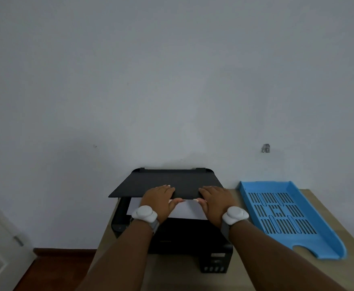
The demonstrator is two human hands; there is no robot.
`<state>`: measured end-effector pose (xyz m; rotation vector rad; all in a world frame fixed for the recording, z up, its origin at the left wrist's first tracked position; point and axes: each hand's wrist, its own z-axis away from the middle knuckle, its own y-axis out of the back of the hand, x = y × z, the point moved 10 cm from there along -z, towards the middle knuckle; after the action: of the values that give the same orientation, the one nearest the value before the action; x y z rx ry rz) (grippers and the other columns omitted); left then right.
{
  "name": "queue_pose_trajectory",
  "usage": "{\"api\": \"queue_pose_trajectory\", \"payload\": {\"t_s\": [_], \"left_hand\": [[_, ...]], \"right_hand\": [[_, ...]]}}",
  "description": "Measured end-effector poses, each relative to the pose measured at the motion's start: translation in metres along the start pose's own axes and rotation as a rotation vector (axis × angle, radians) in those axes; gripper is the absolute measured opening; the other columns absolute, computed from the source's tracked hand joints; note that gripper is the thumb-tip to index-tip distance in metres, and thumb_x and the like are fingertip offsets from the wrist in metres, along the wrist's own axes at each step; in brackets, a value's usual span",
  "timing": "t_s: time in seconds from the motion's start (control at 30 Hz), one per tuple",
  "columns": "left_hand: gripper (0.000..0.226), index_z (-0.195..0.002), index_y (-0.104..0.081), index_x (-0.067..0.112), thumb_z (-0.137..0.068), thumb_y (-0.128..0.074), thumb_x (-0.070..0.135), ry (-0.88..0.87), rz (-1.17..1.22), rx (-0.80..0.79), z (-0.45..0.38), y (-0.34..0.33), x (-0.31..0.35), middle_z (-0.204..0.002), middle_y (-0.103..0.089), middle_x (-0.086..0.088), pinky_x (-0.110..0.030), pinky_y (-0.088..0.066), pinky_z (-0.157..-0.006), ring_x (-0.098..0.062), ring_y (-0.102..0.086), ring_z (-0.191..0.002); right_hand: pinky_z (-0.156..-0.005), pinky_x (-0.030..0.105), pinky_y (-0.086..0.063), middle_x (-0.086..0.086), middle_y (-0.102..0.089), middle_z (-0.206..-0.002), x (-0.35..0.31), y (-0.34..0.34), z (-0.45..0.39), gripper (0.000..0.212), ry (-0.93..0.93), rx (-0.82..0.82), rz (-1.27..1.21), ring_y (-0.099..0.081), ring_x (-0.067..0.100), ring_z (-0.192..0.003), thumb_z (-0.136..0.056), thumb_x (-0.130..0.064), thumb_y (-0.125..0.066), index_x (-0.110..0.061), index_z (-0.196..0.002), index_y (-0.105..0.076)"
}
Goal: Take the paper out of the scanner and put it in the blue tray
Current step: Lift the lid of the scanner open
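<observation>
Scanner lid (167, 181): black plastic, matt, smooth. Scanner body (184, 236): black plastic, slight sheen on front panel. Paper (184, 210): white sheet, matt, flat. Blue tray (285, 215): moulded plastic, smooth, low gloss, slotted base. Desk (340, 208): light wood-look top, matt. Wrist devices (144, 214): white plastic, smooth, on grey fabric-like straps. Wall (172, 80): painted, matt. Floor (52, 269): dark red-brown, slight gloss.
</observation>
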<state>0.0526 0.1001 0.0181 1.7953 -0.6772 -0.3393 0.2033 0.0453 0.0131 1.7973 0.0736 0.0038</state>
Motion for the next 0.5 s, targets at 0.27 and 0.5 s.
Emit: {"api": "queue_pose_trajectory", "payload": {"t_s": [0.27,0.5], "left_hand": [[0.107,-0.087,-0.068,0.015,-0.069,0.010,0.084,0.004,0.009,0.098,-0.027,0.035,-0.004,-0.081,-0.072,-0.005,-0.036,-0.054,-0.065,-0.026,-0.066,-0.072],[0.104,-0.082,-0.064,0.019,-0.065,0.016,0.084,-0.011,-0.031,0.126,-0.052,0.055,-0.005,-0.074,-0.068,-0.001,-0.031,-0.045,-0.057,-0.021,-0.062,-0.066]], "right_hand": [[-0.105,0.045,-0.042,0.002,-0.062,-0.132,-0.004,0.054,0.004,0.042,-0.096,0.336,-0.002,-0.056,0.026,-0.125,-0.089,-0.043,-0.051,-0.021,-0.122,-0.063],[-0.111,0.059,-0.023,0.009,-0.038,-0.152,-0.007,0.048,0.014,0.061,0.018,0.319,0.169,-0.039,0.035,-0.138,-0.086,-0.047,-0.043,-0.021,-0.142,-0.042]]}}
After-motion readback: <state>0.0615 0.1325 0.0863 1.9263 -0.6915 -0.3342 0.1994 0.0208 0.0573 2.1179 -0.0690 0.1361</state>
